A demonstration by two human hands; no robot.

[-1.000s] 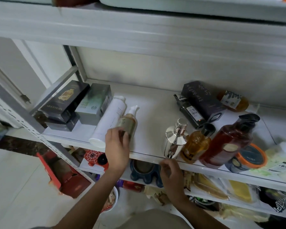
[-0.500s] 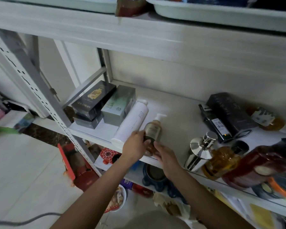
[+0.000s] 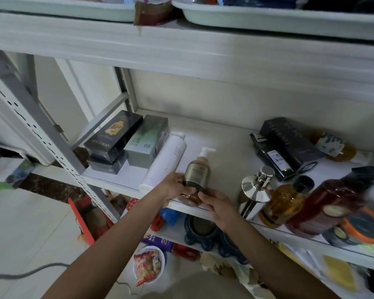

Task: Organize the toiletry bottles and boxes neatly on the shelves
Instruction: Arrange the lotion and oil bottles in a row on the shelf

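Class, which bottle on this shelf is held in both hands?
The small amber bottle with the white pump, between the left hand and right hand; the silver-pump bottle, black-capped amber bottle and red bottle stand untouched.

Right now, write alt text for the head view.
The left hand and right hand hold a pump bottle at the front of a white shelf. A white bottle and boxes lie to its left; other bottles crowd the right.
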